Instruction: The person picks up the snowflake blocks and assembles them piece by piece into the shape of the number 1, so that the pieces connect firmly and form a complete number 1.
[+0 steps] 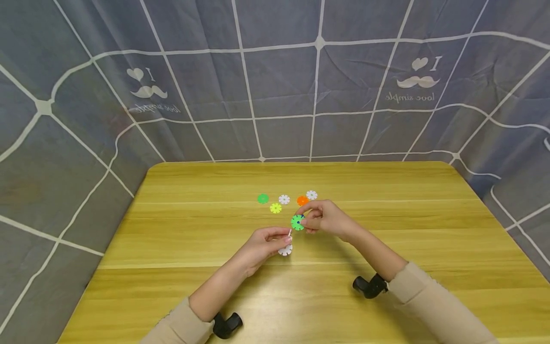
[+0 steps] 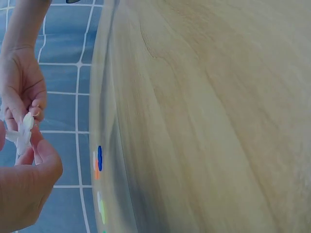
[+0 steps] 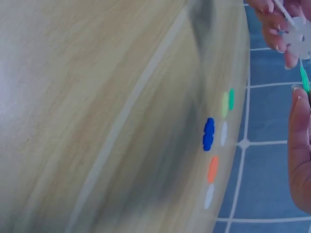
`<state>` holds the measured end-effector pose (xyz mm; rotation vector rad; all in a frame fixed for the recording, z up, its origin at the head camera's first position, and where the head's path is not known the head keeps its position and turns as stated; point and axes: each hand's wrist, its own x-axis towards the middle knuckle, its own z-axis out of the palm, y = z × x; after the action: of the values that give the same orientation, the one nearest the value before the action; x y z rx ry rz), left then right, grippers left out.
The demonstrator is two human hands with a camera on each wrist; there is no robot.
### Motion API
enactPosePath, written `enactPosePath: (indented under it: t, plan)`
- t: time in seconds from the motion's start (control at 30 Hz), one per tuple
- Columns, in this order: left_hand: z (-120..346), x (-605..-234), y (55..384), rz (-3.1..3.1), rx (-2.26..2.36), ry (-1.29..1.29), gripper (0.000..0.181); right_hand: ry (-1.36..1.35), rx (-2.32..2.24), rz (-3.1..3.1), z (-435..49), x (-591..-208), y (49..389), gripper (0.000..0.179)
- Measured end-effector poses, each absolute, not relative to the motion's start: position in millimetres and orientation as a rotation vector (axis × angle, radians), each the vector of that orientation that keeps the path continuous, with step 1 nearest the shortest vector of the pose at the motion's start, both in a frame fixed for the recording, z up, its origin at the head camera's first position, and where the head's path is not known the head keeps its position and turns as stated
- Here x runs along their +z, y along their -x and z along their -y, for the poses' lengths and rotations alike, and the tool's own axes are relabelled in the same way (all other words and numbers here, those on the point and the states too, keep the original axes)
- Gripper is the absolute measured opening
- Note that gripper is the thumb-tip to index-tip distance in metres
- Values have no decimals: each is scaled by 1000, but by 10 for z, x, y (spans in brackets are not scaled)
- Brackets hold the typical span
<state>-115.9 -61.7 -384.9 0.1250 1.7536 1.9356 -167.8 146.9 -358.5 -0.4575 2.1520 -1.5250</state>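
Above the table, my left hand pinches white notched discs between thumb and fingers. Two of them stand at an angle to each other and seem to be slotted together. To the upper right, my right hand pinches a green notched disc by its edge. In the right wrist view, that green disc appears edge-on, close to the white disc; whether they touch, I cannot tell. A blue disc lies on the table, mostly hidden behind the green one in the head view.
Beyond the hands lie more flat notched discs: green, yellow, white, orange and another white disc. The wooden table ends at a grey curtain with white lines.
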Motion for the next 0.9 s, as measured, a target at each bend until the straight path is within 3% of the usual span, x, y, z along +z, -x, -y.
enactPosePath:
  t: [0.9]
  plan:
    - [590,-3844,1132,-1720,1964,-153,39,625,-1504,-2148,-1426,-3497,1602,21]
